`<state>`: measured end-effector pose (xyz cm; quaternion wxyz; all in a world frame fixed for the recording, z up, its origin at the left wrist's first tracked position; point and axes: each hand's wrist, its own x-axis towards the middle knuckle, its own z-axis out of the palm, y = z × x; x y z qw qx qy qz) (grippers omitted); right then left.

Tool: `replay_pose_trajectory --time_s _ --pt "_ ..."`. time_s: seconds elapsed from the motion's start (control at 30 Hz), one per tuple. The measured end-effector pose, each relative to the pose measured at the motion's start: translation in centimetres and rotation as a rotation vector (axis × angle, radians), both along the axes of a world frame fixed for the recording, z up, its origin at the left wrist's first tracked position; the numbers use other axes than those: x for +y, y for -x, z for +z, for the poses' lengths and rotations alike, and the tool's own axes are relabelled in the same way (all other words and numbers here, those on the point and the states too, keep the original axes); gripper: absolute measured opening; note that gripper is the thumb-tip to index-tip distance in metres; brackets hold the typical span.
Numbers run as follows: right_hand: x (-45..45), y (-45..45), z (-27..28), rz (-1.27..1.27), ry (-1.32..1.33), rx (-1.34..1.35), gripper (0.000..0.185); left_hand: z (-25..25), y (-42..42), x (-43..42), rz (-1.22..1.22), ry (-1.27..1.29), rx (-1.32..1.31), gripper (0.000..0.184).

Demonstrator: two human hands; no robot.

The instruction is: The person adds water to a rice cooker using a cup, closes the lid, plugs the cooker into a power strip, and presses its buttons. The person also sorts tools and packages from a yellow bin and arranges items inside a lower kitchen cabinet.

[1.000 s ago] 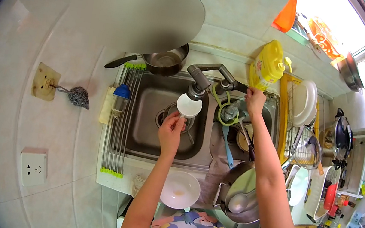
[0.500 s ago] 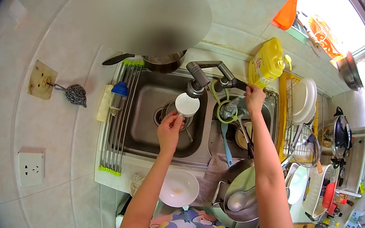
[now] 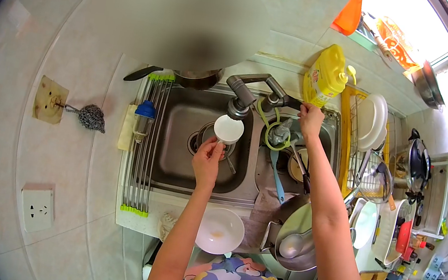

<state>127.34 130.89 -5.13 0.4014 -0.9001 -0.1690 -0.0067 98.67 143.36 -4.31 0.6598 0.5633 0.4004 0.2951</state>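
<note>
My left hand (image 3: 207, 160) grips a small white bowl (image 3: 229, 130) by its near edge, over the left sink basin (image 3: 173, 156). Just above the bowl is the head of the dark grey faucet (image 3: 238, 105); I cannot make out whether water runs. My right hand (image 3: 311, 121) is closed on the faucet's lever handle (image 3: 294, 103), right of the spout. Below the white bowl, a metal strainer or dish and a spoon (image 3: 230, 165) lie in the basin, partly hidden.
A white bowl (image 3: 221, 231) stands on the front counter beside a large pot (image 3: 299, 254). Utensils, including a blue-handled one (image 3: 277, 176), fill the right basin. A yellow detergent jug (image 3: 325, 77) stands behind; a dish rack (image 3: 356, 158) is at right, a roll-up rack (image 3: 146, 146) at left.
Almost nothing differs. Both hands keep their holds on the small bowl and the lever, and the whole view has shifted very slightly.
</note>
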Motion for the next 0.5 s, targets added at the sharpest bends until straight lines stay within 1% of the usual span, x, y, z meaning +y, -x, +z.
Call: replay_pose_trajectory --time_s 0.07,0.17,0.27,0.33,0.4,0.5 --pt "0.1 0.1 -0.1 -0.006 -0.019 0.004 0.02 0.2 0.0 0.0 -0.005 -0.003 0.021 0.021" --pt "0.3 0.5 0.6 -0.022 0.079 -0.016 0.021 0.2 0.0 0.1 -0.01 -0.014 0.029 0.021" --pt "0.7 2.0 1.8 0.024 0.195 -0.219 0.024 0.2 0.0 0.0 -0.006 -0.008 0.01 0.021" --pt "1.1 3.2 2.5 0.039 0.203 -0.177 0.027 0.2 0.0 -0.2 -0.012 0.006 -0.001 0.02" --pt "0.4 3.2 2.7 0.109 0.234 -0.078 0.034 0.3 0.0 -0.3 -0.023 0.013 -0.008 0.019" --pt "-1.2 4.3 3.2 0.173 0.153 -0.075 0.036 1.0 0.4 -0.8 -0.053 0.006 -0.012 0.018"
